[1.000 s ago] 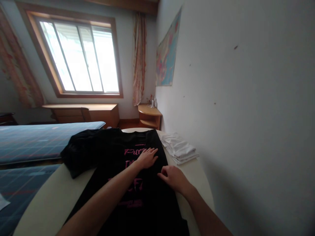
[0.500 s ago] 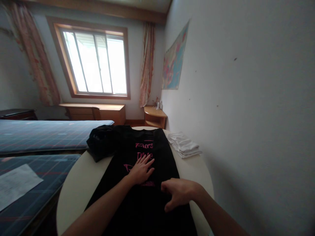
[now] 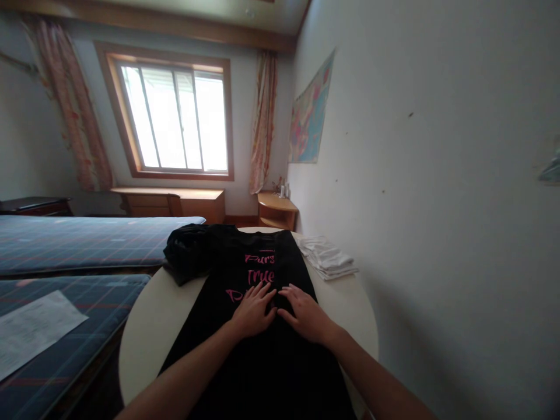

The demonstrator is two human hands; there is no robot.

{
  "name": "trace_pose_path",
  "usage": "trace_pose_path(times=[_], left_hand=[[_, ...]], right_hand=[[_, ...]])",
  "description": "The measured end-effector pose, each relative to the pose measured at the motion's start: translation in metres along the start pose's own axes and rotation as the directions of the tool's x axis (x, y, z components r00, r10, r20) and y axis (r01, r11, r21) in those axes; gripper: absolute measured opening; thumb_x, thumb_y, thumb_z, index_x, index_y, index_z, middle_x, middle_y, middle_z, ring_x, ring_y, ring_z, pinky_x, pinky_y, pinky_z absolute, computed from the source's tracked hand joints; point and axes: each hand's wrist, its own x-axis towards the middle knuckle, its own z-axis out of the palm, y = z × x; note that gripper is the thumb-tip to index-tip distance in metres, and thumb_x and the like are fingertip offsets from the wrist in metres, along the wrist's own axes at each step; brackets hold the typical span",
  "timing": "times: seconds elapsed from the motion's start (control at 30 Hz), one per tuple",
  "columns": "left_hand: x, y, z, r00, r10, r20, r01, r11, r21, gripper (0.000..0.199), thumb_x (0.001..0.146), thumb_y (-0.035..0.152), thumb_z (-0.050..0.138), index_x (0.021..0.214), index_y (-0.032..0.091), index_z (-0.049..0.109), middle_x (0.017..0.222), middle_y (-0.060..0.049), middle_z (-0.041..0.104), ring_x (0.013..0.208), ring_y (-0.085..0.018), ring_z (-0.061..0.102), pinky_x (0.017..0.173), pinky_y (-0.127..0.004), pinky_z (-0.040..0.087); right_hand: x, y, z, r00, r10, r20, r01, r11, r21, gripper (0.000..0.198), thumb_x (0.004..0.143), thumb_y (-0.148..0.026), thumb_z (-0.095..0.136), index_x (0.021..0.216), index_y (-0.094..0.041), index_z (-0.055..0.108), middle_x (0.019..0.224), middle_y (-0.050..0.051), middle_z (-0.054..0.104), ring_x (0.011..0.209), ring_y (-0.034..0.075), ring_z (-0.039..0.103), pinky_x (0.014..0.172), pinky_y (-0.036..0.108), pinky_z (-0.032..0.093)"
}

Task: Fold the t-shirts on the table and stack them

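A black T-shirt [image 3: 245, 367] with pink lettering lies spread over a round white table [image 3: 144, 326], its right side folded inward over part of the print. My left hand [image 3: 254, 309] rests flat on the lettering, fingers spread. Close beside it, my right hand [image 3: 304, 315] lies on the folded part with fingers stretched out. Both hands are open and hold nothing. The lower end of the shirt runs out of view at the bottom. A bunched black cloth bundle [image 3: 188, 251] sits at the table's far left, touching the shirt.
Folded white cloths [image 3: 328, 256] are stacked at the table's right rim, near the wall [image 3: 437, 245]. To the left are plaid mattresses [image 3: 96, 245], one with a paper sheet [image 3: 39, 326] on it. A wooden desk [image 3: 196, 204] and a corner shelf [image 3: 277, 204] stand beyond.
My right hand has moved forward and left, from a curled pose above the shirt to lying flat beside my left hand. My left hand stays on the print. The view has tilted up slightly.
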Motion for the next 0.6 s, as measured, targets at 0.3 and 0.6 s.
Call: trace_pose_path(times=[0.3,0.6], left_hand=[[-0.034,-0.008,-0.038,0.864,0.437,0.251,-0.415,0.899,-0.139,0.084,0.082,0.047,0.063,0.155,0.031,0.023,0.163,-0.008,0.012,0.149,-0.034,0.008,0.118,-0.057,0.015],[-0.057,0.037,-0.022,0.916,0.311,0.255,-0.29,0.95,-0.12,0.094,0.078,0.049,0.065,0.156,0.029,0.017,0.163,-0.01,0.008,0.148,-0.039,0.005,0.116,-0.064,0.01]], right_hand=[[-0.015,0.023,0.018,0.985,0.034,0.168,-0.02,0.996,-0.089,0.07,0.093,-0.063,0.039,0.154,-0.029,0.027,0.162,0.006,0.019,0.15,0.026,0.012,0.12,0.049,0.008],[-0.03,0.038,0.007,0.976,-0.047,0.212,0.063,0.996,-0.07,0.072,0.092,-0.064,0.041,0.153,-0.03,0.028,0.162,0.004,0.019,0.15,0.027,0.012,0.12,0.05,0.01]])
